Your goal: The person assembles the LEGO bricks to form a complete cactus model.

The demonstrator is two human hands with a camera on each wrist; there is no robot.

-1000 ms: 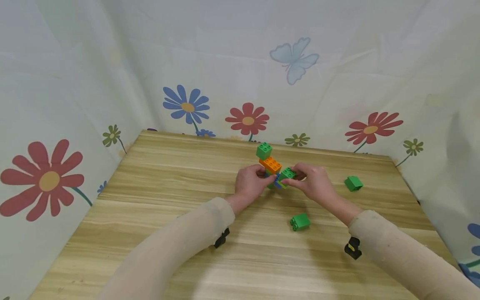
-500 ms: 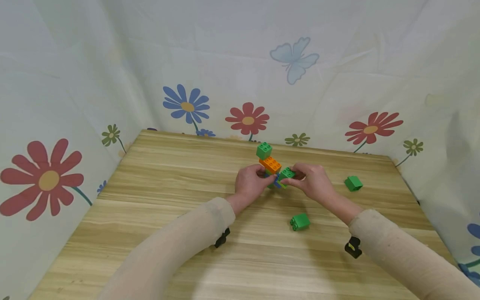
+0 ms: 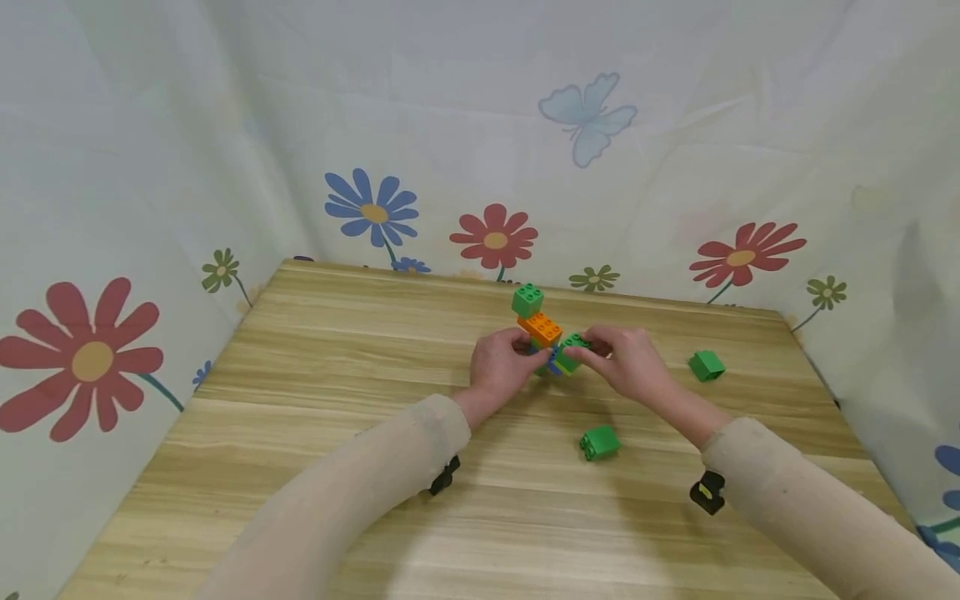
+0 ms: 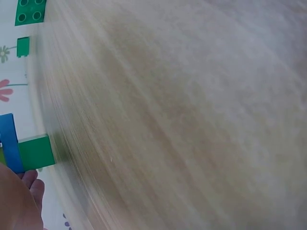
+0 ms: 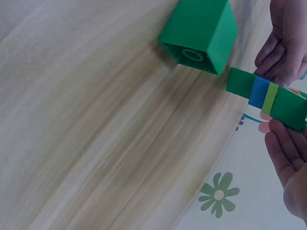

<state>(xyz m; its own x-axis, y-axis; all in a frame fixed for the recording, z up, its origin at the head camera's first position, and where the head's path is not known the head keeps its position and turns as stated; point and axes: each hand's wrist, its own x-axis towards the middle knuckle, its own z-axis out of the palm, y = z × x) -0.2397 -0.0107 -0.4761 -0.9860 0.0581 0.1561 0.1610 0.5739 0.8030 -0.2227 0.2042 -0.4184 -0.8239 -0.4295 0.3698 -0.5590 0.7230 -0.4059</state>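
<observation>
In the head view, a stack of toy building bricks stands near the middle of the table. It has a green brick (image 3: 528, 300) at its far upper end and an orange brick (image 3: 541, 328) below that. Lower down are a blue brick (image 5: 259, 92), a thin lime brick (image 5: 270, 98) and a green base brick (image 5: 240, 82). My left hand (image 3: 501, 365) grips the stack's left side, thumb by the blue brick. On the right, my right hand (image 3: 628, 360) pinches a green brick (image 3: 572, 353), which sits on the lime brick. My fingers partly hide the joints.
One loose green brick (image 3: 600, 443) lies on its side in front of the hands. Another green brick (image 3: 707, 365) lies to the right. The wooden table (image 3: 300, 350) ends at a flowered cloth (image 3: 420, 108) behind and at both sides.
My right thumb has shifted slightly up and left over the green brick, showing more of that brick's near face. My left hand and the loose bricks stay put.
</observation>
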